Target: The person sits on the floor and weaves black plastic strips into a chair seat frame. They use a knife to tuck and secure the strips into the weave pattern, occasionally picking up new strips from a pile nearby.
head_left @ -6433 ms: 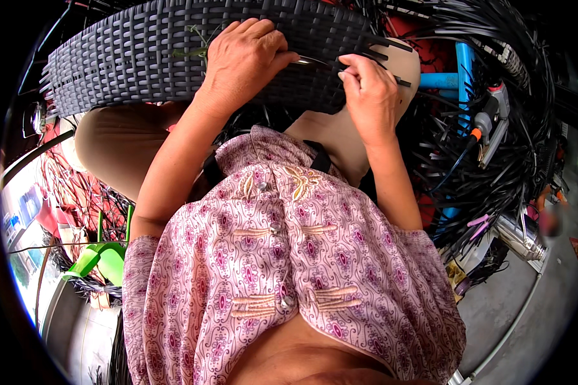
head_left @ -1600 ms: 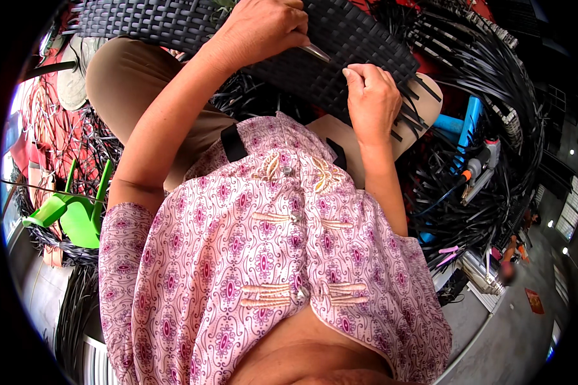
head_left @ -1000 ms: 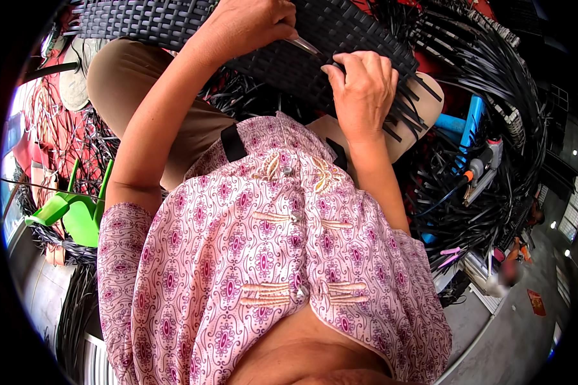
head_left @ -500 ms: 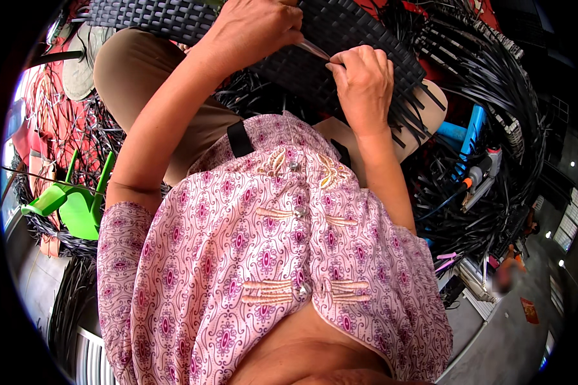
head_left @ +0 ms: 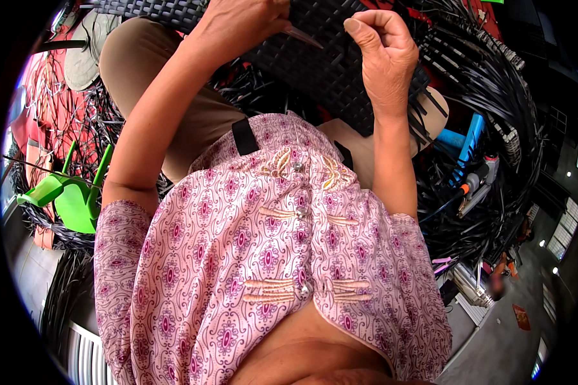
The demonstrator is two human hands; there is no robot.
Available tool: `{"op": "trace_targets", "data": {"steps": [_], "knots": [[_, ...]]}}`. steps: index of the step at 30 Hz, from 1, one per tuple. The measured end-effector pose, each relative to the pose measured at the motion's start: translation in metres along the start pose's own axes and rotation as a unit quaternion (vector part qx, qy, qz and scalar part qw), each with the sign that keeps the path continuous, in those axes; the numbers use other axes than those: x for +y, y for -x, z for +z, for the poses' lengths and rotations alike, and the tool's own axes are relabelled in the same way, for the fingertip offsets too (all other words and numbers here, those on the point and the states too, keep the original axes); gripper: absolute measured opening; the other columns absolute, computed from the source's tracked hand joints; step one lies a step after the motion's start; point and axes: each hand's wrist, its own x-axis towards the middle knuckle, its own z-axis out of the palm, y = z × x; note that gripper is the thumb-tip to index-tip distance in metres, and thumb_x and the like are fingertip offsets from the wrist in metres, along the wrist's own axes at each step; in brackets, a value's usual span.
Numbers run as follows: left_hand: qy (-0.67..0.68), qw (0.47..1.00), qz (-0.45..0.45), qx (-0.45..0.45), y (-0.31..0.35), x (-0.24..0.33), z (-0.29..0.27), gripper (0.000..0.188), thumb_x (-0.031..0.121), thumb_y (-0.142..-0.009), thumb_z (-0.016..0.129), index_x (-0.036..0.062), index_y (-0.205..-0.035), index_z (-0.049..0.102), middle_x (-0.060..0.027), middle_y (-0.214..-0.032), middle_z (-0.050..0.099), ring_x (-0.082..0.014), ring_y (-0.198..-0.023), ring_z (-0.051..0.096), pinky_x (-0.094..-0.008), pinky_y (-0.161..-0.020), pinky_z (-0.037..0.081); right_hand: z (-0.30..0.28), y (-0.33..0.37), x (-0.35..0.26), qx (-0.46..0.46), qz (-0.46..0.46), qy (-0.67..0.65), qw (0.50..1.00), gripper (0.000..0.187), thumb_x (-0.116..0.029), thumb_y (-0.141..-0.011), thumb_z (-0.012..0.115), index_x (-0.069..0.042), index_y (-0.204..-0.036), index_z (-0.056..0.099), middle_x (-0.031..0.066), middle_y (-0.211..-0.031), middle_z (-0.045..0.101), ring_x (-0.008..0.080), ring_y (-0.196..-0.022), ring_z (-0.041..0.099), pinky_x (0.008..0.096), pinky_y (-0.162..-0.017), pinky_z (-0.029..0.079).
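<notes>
A black woven panel (head_left: 302,64) of flat plastic strips lies across my lap at the top of the view, with loose strip ends at its right edge. My left hand (head_left: 241,25) is closed above it, and a thin pointed tool (head_left: 304,37) juts from the fist toward the right. Part of this hand is cut off by the upper edge. My right hand (head_left: 388,61) is raised over the panel's right part, fingers curled and thumb against the index finger. What it pinches, if anything, I cannot make out.
Coils of black strips (head_left: 488,77) lie at the right, with a blue frame (head_left: 472,141) and a grey-and-orange power tool (head_left: 478,179) among them. A green plastic item (head_left: 77,205) stands at the left beside tangled strips. A white slatted object (head_left: 90,356) is at the lower left.
My right hand has moved up and right, away from the tool's tip. My left hand has shifted slightly up and left with the tool.
</notes>
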Motion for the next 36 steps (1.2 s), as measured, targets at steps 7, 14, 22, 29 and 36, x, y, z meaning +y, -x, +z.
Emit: {"op": "trace_targets", "data": {"steps": [7, 14, 22, 29, 36], "knots": [[0.076, 0.997, -0.008, 0.0, -0.007, -0.019, 0.014, 0.022, 0.029, -0.078, 0.074, 0.0071, -0.079, 0.07, -0.0092, -0.081, 0.064, -0.0302, -0.082, 0.064, -0.0414, -0.074, 0.051, 0.018, 0.016, 0.028, -0.065, 0.053, 0.037, 0.996, 0.023, -0.012, -0.087, 0.079, -0.002, -0.105, 0.068, 0.0026, -0.087, 0.07, 0.0081, -0.077, 0.065, 0.0244, -0.069, 0.054], [0.106, 0.994, 0.022, -0.013, -0.016, -0.022, 0.018, 0.023, 0.03, -0.077, 0.076, 0.0072, -0.079, 0.071, -0.0099, -0.082, 0.065, -0.0307, -0.082, 0.065, -0.0413, -0.074, 0.052, 0.011, 0.027, 0.032, -0.133, -0.146, 0.322, 0.926, 0.024, -0.021, -0.083, 0.079, -0.009, -0.102, 0.073, 0.0036, -0.087, 0.069, 0.0234, -0.087, 0.065, 0.0355, -0.082, 0.051], [0.113, 0.993, 0.028, -0.008, -0.019, -0.016, 0.032, 0.021, 0.029, -0.076, 0.076, 0.0092, -0.078, 0.071, -0.008, -0.082, 0.065, -0.0292, -0.083, 0.065, -0.0414, -0.076, 0.052, -0.024, 0.048, 0.005, -0.018, 0.126, -0.039, 0.991, 0.024, -0.013, -0.093, 0.073, 0.001, -0.112, 0.069, 0.0066, -0.09, 0.075, 0.0092, -0.08, 0.068, 0.0207, -0.068, 0.052], [0.119, 0.992, 0.039, -0.012, -0.021, -0.011, 0.032, 0.022, 0.03, -0.076, 0.076, 0.0089, -0.078, 0.07, -0.0079, -0.083, 0.065, -0.0293, -0.083, 0.065, -0.0413, -0.075, 0.052, -0.016, 0.055, 0.02, 0.04, 0.161, -0.196, 0.967, 0.028, -0.016, -0.095, 0.072, 0.005, -0.112, 0.067, 0.0107, -0.084, 0.073, 0.012, -0.074, 0.069, 0.0216, -0.064, 0.051], [0.112, 0.993, 0.039, -0.008, -0.018, -0.011, 0.027, 0.023, 0.03, -0.077, 0.076, 0.0081, -0.08, 0.07, -0.0083, -0.083, 0.064, -0.0293, -0.083, 0.064, -0.0415, -0.076, 0.051, -0.022, 0.058, 0.006, 0.037, 0.234, 0.019, 0.971, 0.02, -0.012, -0.095, 0.069, 0.006, -0.105, 0.071, 0.0069, -0.087, 0.072, 0.0081, -0.063, 0.062, 0.0221, -0.057, 0.048]]}}
